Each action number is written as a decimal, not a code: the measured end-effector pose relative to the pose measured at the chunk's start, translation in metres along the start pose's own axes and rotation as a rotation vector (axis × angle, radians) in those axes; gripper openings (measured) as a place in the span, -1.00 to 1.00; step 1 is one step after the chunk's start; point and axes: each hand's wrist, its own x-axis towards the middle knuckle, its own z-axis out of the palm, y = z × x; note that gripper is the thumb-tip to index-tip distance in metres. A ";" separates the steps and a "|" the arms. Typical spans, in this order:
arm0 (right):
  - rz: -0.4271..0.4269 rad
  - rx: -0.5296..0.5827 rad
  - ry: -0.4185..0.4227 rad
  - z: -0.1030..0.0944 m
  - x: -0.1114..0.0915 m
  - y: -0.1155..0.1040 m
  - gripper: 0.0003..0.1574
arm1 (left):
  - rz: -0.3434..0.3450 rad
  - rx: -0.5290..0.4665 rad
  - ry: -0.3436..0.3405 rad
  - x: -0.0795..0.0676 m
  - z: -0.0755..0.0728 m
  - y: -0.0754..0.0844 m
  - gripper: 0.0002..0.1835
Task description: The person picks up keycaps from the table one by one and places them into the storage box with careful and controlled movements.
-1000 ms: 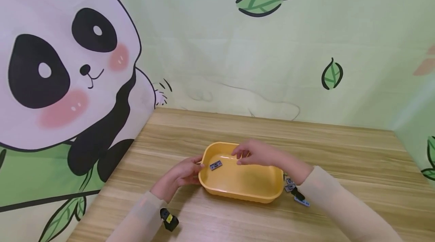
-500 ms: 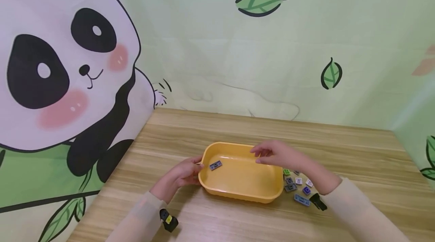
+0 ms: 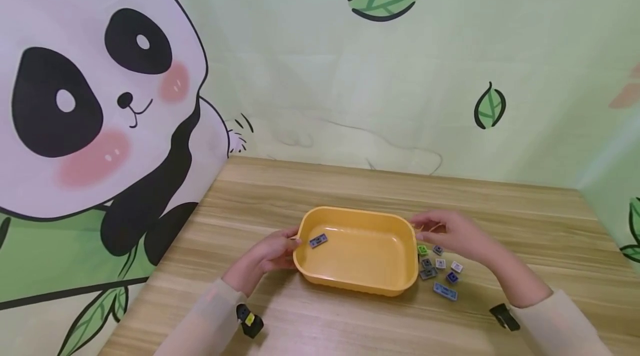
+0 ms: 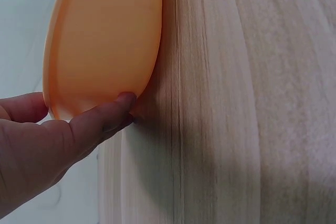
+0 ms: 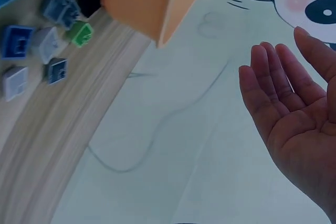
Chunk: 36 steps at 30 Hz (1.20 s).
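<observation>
A yellow plastic tray (image 3: 357, 289) rests on the wooden table, with one small grey toy brick (image 3: 318, 240) lying inside near its left end. My left hand (image 3: 272, 250) holds that left end, the thumb at the rim and the other fingers against the outer wall. In the left wrist view, the fingers (image 4: 105, 114) span the tray's rounded end. At the opposite end, my right hand (image 3: 452, 231) hovers near the far right corner, fingers loosely bent and nothing in them. The right wrist view shows its palm (image 5: 299, 124) bare, thumb apart from the fingers.
Several loose toy bricks lie right of the tray, among them a green brick (image 3: 422, 250), a white brick (image 3: 440, 264), a dark blue brick (image 3: 452, 277) and a longer blue-grey brick (image 3: 445, 291). A printed panda backdrop (image 3: 320, 78) stands behind the table.
My right hand has moved right, from over the tray's middle to beyond its right end, uncovering the loose bricks. The left hand, the tray and the grey brick inside have stayed put.
</observation>
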 end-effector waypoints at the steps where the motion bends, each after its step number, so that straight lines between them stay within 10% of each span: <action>1: 0.008 -0.003 0.005 0.000 -0.003 0.003 -0.57 | 0.000 0.001 0.001 0.000 0.000 0.000 -0.38; 20: 0.155 -0.070 0.101 0.013 -0.050 0.072 -0.56 | -0.011 -0.006 -0.004 -0.001 0.000 0.001 -0.36; 36: 0.226 -0.171 0.024 0.020 -0.065 0.111 -0.44 | -0.025 -0.028 0.025 0.000 0.001 0.000 -0.37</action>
